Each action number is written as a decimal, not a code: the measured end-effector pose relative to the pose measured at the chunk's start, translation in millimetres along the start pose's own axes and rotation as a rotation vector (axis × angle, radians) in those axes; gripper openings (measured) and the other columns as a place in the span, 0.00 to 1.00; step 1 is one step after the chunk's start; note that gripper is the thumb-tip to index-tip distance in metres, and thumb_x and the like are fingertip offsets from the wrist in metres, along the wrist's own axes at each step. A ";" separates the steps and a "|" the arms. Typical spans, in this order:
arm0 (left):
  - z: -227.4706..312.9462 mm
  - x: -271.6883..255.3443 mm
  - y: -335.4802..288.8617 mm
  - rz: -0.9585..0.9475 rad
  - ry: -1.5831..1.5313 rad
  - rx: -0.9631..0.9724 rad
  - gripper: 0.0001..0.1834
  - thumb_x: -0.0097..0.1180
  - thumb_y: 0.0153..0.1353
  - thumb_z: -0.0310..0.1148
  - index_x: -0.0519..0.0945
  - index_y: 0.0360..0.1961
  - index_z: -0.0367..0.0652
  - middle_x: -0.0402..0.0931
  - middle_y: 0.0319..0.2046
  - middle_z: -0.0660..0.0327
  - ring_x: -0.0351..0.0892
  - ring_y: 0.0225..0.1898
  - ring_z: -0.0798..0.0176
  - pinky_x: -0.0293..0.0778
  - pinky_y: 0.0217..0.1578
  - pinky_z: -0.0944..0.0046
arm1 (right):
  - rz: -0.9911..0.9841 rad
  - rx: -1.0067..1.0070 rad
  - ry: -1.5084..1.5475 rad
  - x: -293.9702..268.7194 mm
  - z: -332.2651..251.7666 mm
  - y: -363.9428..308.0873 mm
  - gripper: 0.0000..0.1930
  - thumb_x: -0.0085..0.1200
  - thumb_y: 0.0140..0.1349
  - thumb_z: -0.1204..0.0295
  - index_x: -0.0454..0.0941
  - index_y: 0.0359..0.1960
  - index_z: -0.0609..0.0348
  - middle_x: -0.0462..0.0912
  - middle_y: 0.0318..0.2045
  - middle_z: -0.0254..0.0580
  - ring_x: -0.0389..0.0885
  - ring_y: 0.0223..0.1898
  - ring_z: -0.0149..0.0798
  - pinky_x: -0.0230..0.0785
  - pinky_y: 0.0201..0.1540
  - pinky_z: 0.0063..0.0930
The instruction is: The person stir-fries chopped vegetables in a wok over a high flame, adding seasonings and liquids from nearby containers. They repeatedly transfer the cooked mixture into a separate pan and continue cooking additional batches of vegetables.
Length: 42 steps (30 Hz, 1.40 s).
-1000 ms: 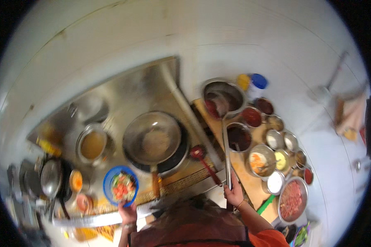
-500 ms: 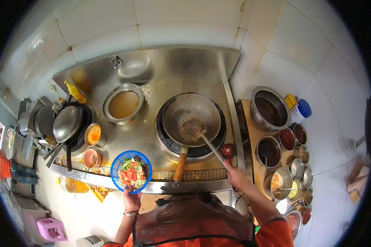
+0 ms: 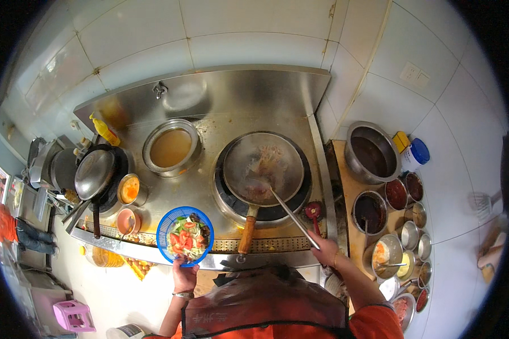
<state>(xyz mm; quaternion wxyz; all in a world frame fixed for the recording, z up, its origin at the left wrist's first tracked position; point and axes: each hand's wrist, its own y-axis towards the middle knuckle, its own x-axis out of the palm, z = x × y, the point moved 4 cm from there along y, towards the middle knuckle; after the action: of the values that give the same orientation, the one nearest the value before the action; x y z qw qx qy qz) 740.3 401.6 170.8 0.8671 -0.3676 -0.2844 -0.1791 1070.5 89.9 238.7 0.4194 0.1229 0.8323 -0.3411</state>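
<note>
My left hand (image 3: 184, 275) grips the near rim of a blue plastic basket (image 3: 162, 227). Cut vegetables (image 3: 185, 236) lie in it: red tomato pieces, pale green slices and some dark bits. My right hand (image 3: 326, 252) is closed round the long metal handle of a ladle (image 3: 293, 216), whose head rests down in the wok. The wok (image 3: 240, 155) sits on the right burner, its wooden handle (image 3: 246, 236) pointing toward me and untouched. Shredded, brownish food (image 3: 268, 161) is spread across the wok's bottom under a light haze.
A pot of cloudy liquid (image 3: 171, 148) stands on the steel stove left of the wok. Further left are a lidded pan (image 3: 94, 174), a cup of orange sauce (image 3: 129, 190) and a yellow bottle (image 3: 104, 131). Several seasoning bowls (image 3: 369, 212) line the right side beside a red-handled utensil (image 3: 313, 211).
The ladle's head has shifted left and nearer in the wok, and the food has spread toward the far side. My right hand has lowered slightly; the basket has moved a little right.
</note>
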 end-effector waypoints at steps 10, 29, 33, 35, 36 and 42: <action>-9.1 21.7 14.8 -0.064 0.004 -0.117 0.16 0.52 0.52 0.40 0.71 0.43 0.51 0.73 0.38 0.67 0.75 0.37 0.65 0.76 0.29 0.66 | 0.120 0.217 -0.052 -47.9 -8.7 29.7 0.37 0.45 0.55 0.70 0.41 0.66 0.44 0.77 0.31 0.59 0.77 0.33 0.57 0.69 0.37 0.45; 5.7 9.8 -18.3 0.021 -0.040 0.071 0.14 0.51 0.53 0.40 0.70 0.42 0.51 0.73 0.36 0.69 0.73 0.33 0.69 0.72 0.25 0.71 | -0.046 0.131 -0.141 -42.2 1.3 12.8 0.40 0.43 0.56 0.76 0.38 0.67 0.33 0.76 0.31 0.57 0.77 0.32 0.53 0.69 0.34 0.43; 9.6 -4.6 -24.1 0.070 -0.019 0.117 0.13 0.51 0.54 0.40 0.71 0.40 0.51 0.71 0.33 0.69 0.72 0.33 0.70 0.72 0.27 0.71 | 0.010 0.018 -0.067 -64.3 -20.3 23.8 0.37 0.44 0.57 0.75 0.42 0.66 0.32 0.76 0.38 0.62 0.78 0.37 0.54 0.70 0.37 0.42; 9.4 -13.3 -20.2 0.044 -0.034 0.123 0.12 0.51 0.55 0.39 0.71 0.39 0.51 0.72 0.33 0.69 0.72 0.32 0.70 0.72 0.27 0.71 | 0.100 0.074 -0.145 -76.4 -29.2 53.1 0.37 0.44 0.57 0.75 0.41 0.66 0.34 0.75 0.38 0.61 0.77 0.38 0.54 0.70 0.39 0.43; 6.2 -17.1 -19.2 0.035 -0.043 0.119 0.11 0.51 0.55 0.39 0.72 0.39 0.51 0.72 0.33 0.69 0.72 0.32 0.70 0.72 0.27 0.71 | 0.103 0.145 -0.209 -80.9 -34.5 68.3 0.38 0.44 0.57 0.75 0.40 0.66 0.35 0.75 0.38 0.61 0.77 0.38 0.54 0.69 0.40 0.43; 12.4 2.8 -22.7 0.001 -0.049 0.085 0.12 0.52 0.55 0.40 0.72 0.39 0.50 0.73 0.33 0.68 0.74 0.33 0.68 0.76 0.27 0.68 | 0.075 -0.071 -0.008 -40.3 -12.9 40.8 0.37 0.44 0.57 0.77 0.42 0.66 0.40 0.76 0.39 0.61 0.77 0.36 0.54 0.69 0.37 0.41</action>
<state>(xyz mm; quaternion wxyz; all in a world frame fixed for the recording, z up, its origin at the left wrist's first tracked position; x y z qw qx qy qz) 726.1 395.4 191.7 0.8748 -0.3350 -0.3126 -0.1574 1107.4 131.9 256.6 0.4392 0.1377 0.8371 -0.2957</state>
